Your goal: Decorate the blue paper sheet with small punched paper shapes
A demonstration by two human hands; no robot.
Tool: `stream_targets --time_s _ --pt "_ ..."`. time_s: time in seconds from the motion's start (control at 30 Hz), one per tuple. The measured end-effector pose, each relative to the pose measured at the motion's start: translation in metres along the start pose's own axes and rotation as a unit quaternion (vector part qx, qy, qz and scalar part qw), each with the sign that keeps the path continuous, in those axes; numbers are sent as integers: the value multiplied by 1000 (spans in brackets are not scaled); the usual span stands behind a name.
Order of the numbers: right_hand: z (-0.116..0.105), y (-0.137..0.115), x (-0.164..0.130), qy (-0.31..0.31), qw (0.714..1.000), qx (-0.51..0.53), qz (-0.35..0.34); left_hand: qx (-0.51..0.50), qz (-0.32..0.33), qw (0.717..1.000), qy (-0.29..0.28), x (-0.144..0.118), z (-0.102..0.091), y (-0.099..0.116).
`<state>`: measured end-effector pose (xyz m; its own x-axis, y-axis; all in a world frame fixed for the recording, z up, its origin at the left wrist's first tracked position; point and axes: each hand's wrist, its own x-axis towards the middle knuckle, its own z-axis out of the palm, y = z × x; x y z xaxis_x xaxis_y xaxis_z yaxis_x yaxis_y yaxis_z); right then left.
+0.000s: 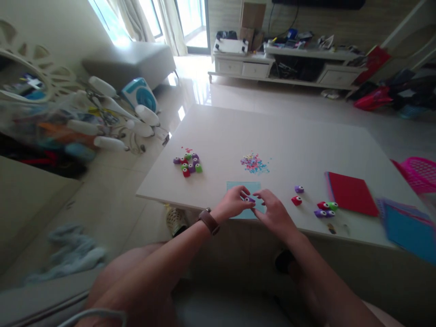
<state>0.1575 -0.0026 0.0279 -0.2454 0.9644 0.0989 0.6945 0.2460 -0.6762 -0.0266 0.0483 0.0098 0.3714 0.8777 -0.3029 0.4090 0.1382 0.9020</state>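
Note:
A small purple craft punch (pixel 250 200) with a white round button sits over a light blue sheet of paper (pixel 235 185) at the table's near edge. My left hand (pixel 235 202), with a brown watch on the wrist, has its fingers and thumb closed around the punch. Just right of it, my right hand (pixel 274 211) is curved over the same sheet, thumb and forefinger apart, their tips close to the punch. Whether they touch it I cannot tell. Beyond the paper lies a pile of pink, yellow, purple and blue paper bits (pixel 254 163).
Several purple, red and green punches (pixel 188 165) cluster on the table's left. Others, including a red punch (pixel 296 200), stand at right. Further right are a red paper stack (pixel 352 193) and blue sheets (pixel 408 229). A pink basket (pixel 420 172) is beyond the table's right edge.

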Motion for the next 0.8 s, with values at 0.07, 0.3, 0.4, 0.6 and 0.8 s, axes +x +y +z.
stream_targets --time_s 0.07,0.3,0.4,0.6,0.8 --pt "5 -1 -2 5 1000 -25 -18 134 18 990 31 -3 -23 0" --pt "23 -22 -20 -138 984 -94 -53 432 -19 897 89 -14 -76 -6" --pt "27 -32 -25 -195 973 -108 -58 457 -15 885 91 -13 -76 -5" --pt "29 -39 -30 -231 959 -150 -65 479 -11 875 74 -15 -64 10" --pt "32 -43 -32 -243 953 -163 -81 506 -25 862 33 -13 -66 0"
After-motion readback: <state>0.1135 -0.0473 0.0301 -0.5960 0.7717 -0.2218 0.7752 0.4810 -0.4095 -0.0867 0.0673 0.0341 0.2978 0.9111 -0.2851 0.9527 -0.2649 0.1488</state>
